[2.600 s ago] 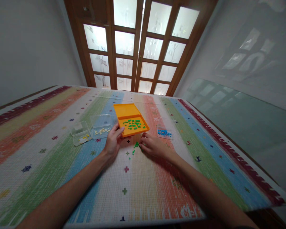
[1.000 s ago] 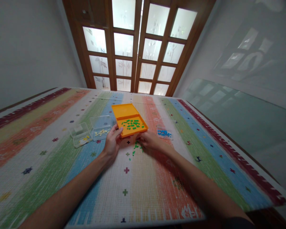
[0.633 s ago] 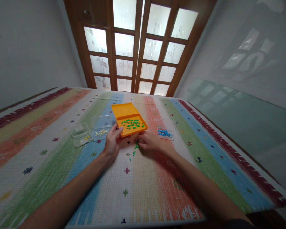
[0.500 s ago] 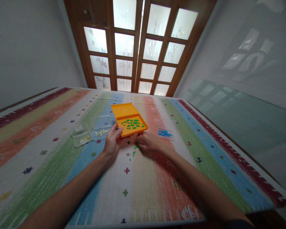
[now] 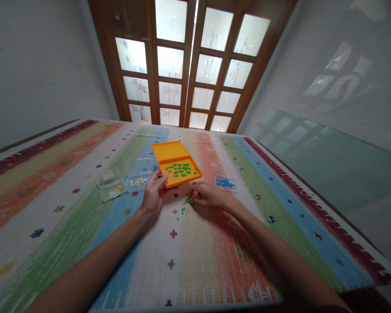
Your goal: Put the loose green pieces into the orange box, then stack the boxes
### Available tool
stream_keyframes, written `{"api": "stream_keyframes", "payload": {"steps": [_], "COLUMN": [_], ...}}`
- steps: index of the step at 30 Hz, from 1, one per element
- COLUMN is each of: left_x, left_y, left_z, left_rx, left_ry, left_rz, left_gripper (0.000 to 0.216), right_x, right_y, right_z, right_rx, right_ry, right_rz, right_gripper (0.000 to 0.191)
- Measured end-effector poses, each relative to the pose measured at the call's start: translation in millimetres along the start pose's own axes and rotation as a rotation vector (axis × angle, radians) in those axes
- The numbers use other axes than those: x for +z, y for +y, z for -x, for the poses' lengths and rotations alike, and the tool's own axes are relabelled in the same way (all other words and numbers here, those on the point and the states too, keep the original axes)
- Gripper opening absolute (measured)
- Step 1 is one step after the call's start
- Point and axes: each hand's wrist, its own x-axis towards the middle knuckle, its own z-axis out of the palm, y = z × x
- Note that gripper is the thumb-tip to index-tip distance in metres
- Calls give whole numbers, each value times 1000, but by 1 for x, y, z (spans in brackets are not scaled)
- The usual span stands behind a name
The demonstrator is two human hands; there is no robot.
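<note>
Loose green pieces (image 5: 183, 210) on the near side of the orange box (image 5: 171, 151) look light, stiff and easily scattered, best pinched by their sides. They lie just beside the curled fingertips of the right hand (image 5: 206, 194); whether those pinch one, I cannot tell. The left hand (image 5: 154, 192) grips the box's near left corner, thumb at the rim, and more green pieces (image 5: 183, 174) lie inside

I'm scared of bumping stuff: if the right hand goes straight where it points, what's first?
Probably the loose green pieces: the right hand is curled down toward them, though any gap is hard to judge.
</note>
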Motion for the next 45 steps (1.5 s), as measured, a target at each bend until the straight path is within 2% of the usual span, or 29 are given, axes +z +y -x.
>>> {"api": "stream_keyframes", "payload": {"steps": [4, 7, 10, 14, 21, 31, 36, 38, 41, 43, 45], "left_x": [-2, 0, 4, 6, 2, 2, 2, 1, -1, -2, -3], "left_y": [-2, -3, -3, -4, -9, -8, -8, -9, -10, -10, -10], "left_z": [0, 3, 8, 13, 13, 14, 12, 10, 6, 3, 0], "left_rx": [-4, -27, -64, -104, -137, -149, -116, -93, -69, -48, -28], "left_ry": [-31, -64, -121, -219, -241, -219, -201, -178, -126, -89, -55], "left_rz": [-14, 5, 42, 40, 64, 44, 44, 44, 48, 41, 28], "left_gripper": [33, 34, 34, 39, 41, 39, 34, 32, 30, 28, 27], "right_x": [-19, -37, -51, -55, -41, -44, -49, -53, -59, -60, -56], "right_y": [-19, -35, -44, -43, -39, -47, -42, -38, -30, -26, -21], "right_z": [12, 16, 9, -12, -38, -39, -27, -17, -1, 7, 9], "right_rx": [-129, -200, -183, -123, -38, -25, -57, -121, -181, -170, -137], "right_ry": [-19, 40, 162, 312, 292, 223, 370, 301, 55, -82, -149], "right_rz": [-125, -297, -399, -293, -38, 38, -70, -182, -325, -335, -284], "right_gripper": [8, 3, 8, 2, 19, 22, 19, 15, 14, 14, 12]}}
